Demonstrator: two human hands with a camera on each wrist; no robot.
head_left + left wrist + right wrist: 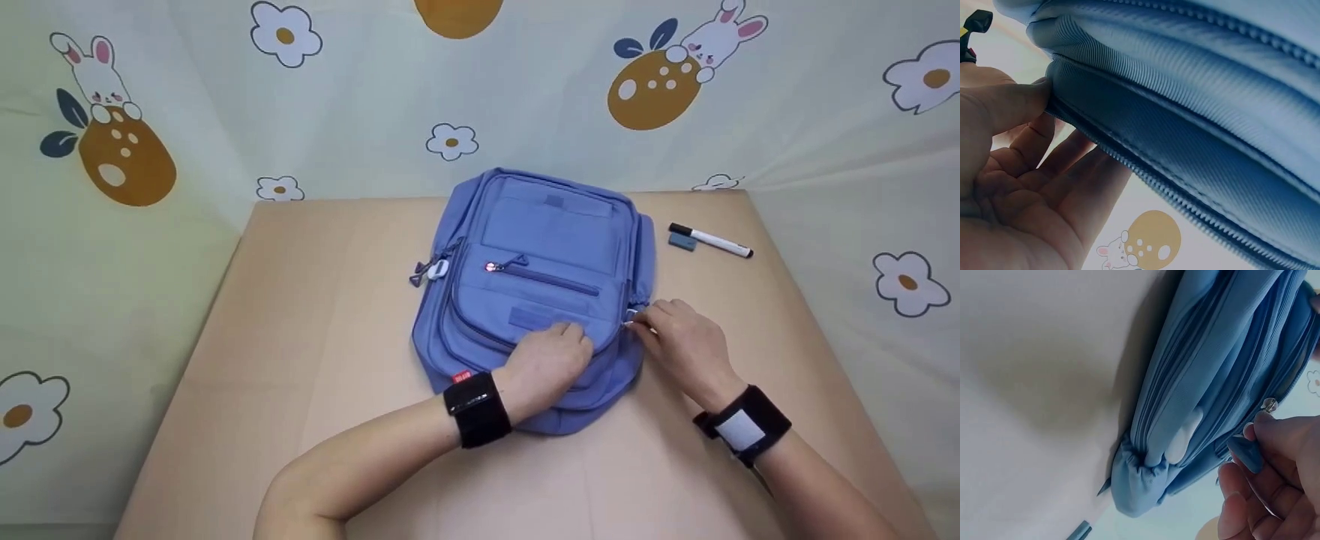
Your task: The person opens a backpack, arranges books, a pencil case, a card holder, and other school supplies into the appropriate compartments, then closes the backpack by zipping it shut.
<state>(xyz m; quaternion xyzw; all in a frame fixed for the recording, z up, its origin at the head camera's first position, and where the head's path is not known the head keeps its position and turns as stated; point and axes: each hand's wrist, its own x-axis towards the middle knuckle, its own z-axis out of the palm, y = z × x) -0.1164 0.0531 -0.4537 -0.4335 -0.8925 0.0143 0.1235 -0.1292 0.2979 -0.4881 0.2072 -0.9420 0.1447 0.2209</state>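
A blue backpack lies on its back on the table, front pocket facing up. My left hand lies over the lower part of the front pocket. In the left wrist view its thumb and fingers pinch the zippered fabric edge, and the pocket gapes along the zipper teeth. At the bag's right side, my right hand pinches a blue zipper pull, just beside the metal slider. A white oval piece hangs near another zipper.
Right of the bag lie a black-capped white marker and a small blue-grey block. Another zipper pull with a white piece hangs on the bag's left. Patterned curtains enclose the table.
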